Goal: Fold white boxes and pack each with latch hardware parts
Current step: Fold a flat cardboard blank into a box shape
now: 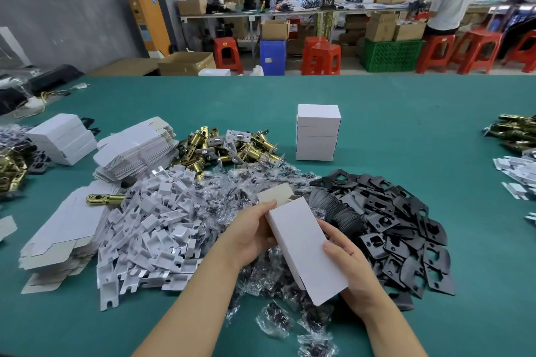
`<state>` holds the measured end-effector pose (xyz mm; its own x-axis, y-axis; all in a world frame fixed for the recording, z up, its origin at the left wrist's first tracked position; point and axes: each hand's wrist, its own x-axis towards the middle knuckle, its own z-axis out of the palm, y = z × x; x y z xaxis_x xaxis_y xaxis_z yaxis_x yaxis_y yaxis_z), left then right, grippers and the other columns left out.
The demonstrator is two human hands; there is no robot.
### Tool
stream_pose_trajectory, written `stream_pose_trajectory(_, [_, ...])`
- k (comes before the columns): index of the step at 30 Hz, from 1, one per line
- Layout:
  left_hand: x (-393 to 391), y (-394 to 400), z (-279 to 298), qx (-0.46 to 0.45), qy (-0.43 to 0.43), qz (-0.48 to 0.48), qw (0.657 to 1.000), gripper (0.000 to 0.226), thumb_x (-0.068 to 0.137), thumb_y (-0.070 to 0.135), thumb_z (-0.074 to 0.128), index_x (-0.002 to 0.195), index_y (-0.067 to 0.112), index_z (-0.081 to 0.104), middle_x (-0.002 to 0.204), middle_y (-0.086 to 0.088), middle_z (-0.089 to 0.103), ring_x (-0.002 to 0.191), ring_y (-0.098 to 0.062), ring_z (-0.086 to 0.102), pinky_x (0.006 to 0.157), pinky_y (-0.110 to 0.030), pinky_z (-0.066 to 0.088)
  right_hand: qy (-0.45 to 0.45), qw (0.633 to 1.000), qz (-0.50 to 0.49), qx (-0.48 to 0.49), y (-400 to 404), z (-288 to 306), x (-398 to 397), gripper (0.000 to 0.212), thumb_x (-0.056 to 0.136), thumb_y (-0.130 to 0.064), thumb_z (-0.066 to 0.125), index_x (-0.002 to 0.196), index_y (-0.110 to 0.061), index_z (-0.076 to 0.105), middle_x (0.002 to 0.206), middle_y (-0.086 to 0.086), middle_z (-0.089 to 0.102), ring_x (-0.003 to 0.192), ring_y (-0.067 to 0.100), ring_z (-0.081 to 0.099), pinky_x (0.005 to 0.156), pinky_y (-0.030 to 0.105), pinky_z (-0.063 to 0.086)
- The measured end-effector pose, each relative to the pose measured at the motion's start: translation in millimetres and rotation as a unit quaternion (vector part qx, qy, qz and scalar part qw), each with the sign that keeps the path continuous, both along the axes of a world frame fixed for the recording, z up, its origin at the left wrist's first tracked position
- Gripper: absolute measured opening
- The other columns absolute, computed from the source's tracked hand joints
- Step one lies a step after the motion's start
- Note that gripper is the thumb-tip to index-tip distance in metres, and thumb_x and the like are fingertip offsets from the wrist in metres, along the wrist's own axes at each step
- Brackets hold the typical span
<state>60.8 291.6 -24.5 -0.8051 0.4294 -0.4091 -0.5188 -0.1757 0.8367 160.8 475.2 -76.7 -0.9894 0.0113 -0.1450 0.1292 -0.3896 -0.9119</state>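
Here we hold a white box [307, 249] over the green table [406, 113], our left hand [249, 236] gripping its far end by the open flap and our right hand [352, 266] curled round its near end. Just beyond the box lie bagged screws [232, 191], with black plates [391, 217] to its right and brass latches [229, 148] farther back. A stack of closed boxes [317, 132] stands well beyond it.

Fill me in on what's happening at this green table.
A person is assembling a white cardboard box, with the left hand gripping its far end and the right hand its near end; the far flap is still open. Around it lie white plastic inserts, bagged screws, black metal plates and brass latches. Three finished white boxes are stacked beyond.
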Motion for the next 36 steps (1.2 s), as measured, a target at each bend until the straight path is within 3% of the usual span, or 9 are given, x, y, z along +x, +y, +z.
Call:
stream_pose_trajectory(3, [-2.1, 1.3, 1.8, -0.027, 0.002, 0.004, 1.0, 0.028, 0.106, 0.027, 0.047, 0.112, 0.012, 0.07, 0.089, -0.004, 0.074, 0.078, -0.015, 0.07, 0.06, -0.029, 0.052, 0.007, 1.0, 0.011, 0.01, 3.0, 5.1, -2.3, 0.041, 0.081, -0.029, 0.066, 0.122, -0.034, 0.067, 0.117, 0.016, 0.071, 0.088, 0.031, 0.072, 0.065, 0.039, 0.06])
stream_pose_trajectory(6, [-4.8, -0.3, 3.2, -0.031, 0.008, -0.002, 0.999, 0.026, 0.106, 0.026, 0.047, 0.111, 0.012, 0.067, 0.081, -0.003, 0.07, 0.07, -0.014, 0.066, 0.048, -0.024, 0.047, 0.015, 0.998, 0.054, 0.019, 9.2, 13.1, -6.7, 0.049, 0.087, -0.038, 0.067, 0.135, -0.046, 0.056, 0.124, 0.008, 0.071, 0.098, 0.032, 0.072, 0.072, 0.041, 0.06])
stream_pose_trajectory(9, [-10.3, -2.0, 3.7, -0.029, 0.02, -0.014, 0.999, 0.033, 0.106, 0.028, 0.047, 0.11, 0.013, 0.076, 0.087, -0.005, 0.068, 0.074, -0.016, 0.063, 0.049, -0.024, 0.043, 0.014, 0.994, 0.107, 0.022, 16.7, 25.9, -18.8, 0.058, 0.091, -0.062, 0.065, 0.144, -0.055, 0.042, 0.138, 0.004, 0.066, 0.119, 0.031, 0.067, 0.086, 0.04, 0.059])
stream_pose_trajectory(11, [-13.0, 0.8, 3.3, -0.029, 0.03, -0.034, 0.999, 0.037, 0.107, 0.031, 0.045, 0.11, 0.016, 0.079, 0.085, -0.004, 0.069, 0.071, -0.014, 0.062, 0.05, -0.024, 0.043, 0.013, 0.991, 0.118, 0.067, 20.2, 39.1, -29.8, 0.051, 0.093, -0.07, 0.056, 0.141, -0.056, 0.046, 0.137, 0.003, 0.066, 0.117, 0.028, 0.068, 0.086, 0.039, 0.06])
stream_pose_trajectory(14, [-15.8, 3.6, 2.2, -0.024, 0.033, -0.05, 0.998, 0.035, 0.107, 0.032, 0.046, 0.12, 0.014, 0.073, 0.083, -0.005, 0.067, 0.066, -0.015, 0.059, 0.046, -0.025, 0.041, 0.021, 0.988, 0.105, 0.107, 24.7, 48.2, -46.4, 0.048, 0.09, -0.06, 0.062, 0.137, -0.053, 0.054, 0.128, -0.005, 0.07, 0.099, 0.019, 0.074, 0.073, 0.03, 0.06])
stream_pose_trajectory(19, [-19.2, 7.8, 2.7, -0.04, 0.035, -0.076, 0.996, 0.035, 0.104, 0.032, 0.051, 0.125, 0.005, 0.063, 0.081, -0.006, 0.068, 0.067, -0.016, 0.064, 0.044, -0.026, 0.045, 0.028, 0.991, 0.111, 0.069, 32.7, 37.4, -58.8, 0.038, 0.094, -0.034, 0.065, 0.132, -0.039, 0.061, 0.121, 0.01, 0.073, 0.097, 0.029, 0.073, 0.072, 0.038, 0.06])
stream_pose_trajectory(25, [-24.4, 7.2, 0.2, -0.058, 0.028, -0.096, 0.993, 0.031, 0.101, 0.029, 0.058, 0.12, 0.005, 0.06, 0.08, -0.005, 0.068, 0.068, -0.017, 0.065, 0.045, -0.027, 0.044, 0.034, 0.989, 0.135, 0.039, 32.3, 31.2, -58.0, 0.028, 0.093, -0.029, 0.067, 0.12, -0.035, 0.062, 0.118, 0.021, 0.071, 0.099, 0.035, 0.07, 0.077, 0.046, 0.059])
stream_pose_trajectory(33, [-25.3, 10.5, 0.9, -0.052, 0.026, -0.084, 0.995, 0.026, 0.095, 0.021, 0.067, 0.115, 0.005, 0.063, 0.075, -0.004, 0.067, 0.059, -0.015, 0.061, 0.045, -0.023, 0.043, 0.042, 0.991, 0.124, 0.024, 32.5, 31.8, -54.2, 0.032, 0.094, -0.025, 0.064, 0.125, -0.033, 0.063, 0.112, 0.013, 0.072, 0.094, 0.028, 0.07, 0.072, 0.038, 0.061])
stream_pose_trajectory(36, [-22.7, 15.3, 4.7, -0.055, 0.031, -0.082, 0.995, 0.024, 0.093, 0.015, 0.068, 0.115, 0.007, 0.065, 0.076, -0.004, 0.068, 0.063, -0.016, 0.06, 0.053, -0.028, 0.041, 0.043, 0.992, 0.115, 0.01, 33.5, 31.2, -53.9, 0.032, 0.093, -0.023, 0.066, 0.124, -0.029, 0.066, 0.112, 0.013, 0.072, 0.091, 0.027, 0.07, 0.072, 0.038, 0.061])
